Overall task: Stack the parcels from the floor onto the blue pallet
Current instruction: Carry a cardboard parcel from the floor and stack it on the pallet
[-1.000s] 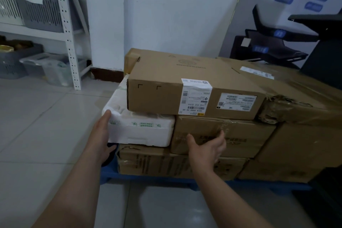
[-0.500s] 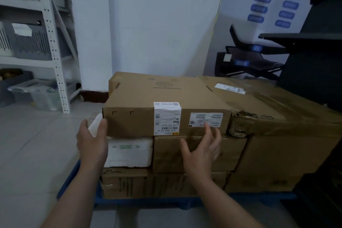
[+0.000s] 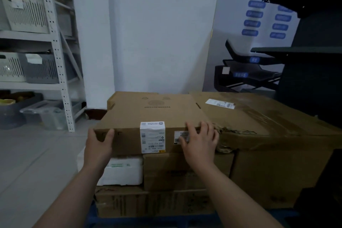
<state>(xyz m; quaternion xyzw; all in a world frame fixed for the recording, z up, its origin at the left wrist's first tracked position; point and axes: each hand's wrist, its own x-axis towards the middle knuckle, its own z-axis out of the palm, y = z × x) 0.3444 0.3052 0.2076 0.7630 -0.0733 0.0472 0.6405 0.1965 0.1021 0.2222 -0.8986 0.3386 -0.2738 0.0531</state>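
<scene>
Now our left grip (image 3: 100, 141) clasps the near left corner of the flat carton (image 3: 153, 109), thumb on its front face. Our right grip (image 3: 199, 140) lies spread and flat near the right end. The carton's long axis runs left to right between both grips, atop the stack on the blue pallet (image 3: 92, 218). It is matte corrugated board with a white label (image 3: 152, 137); beneath sits a white foam box (image 3: 124, 170).
</scene>
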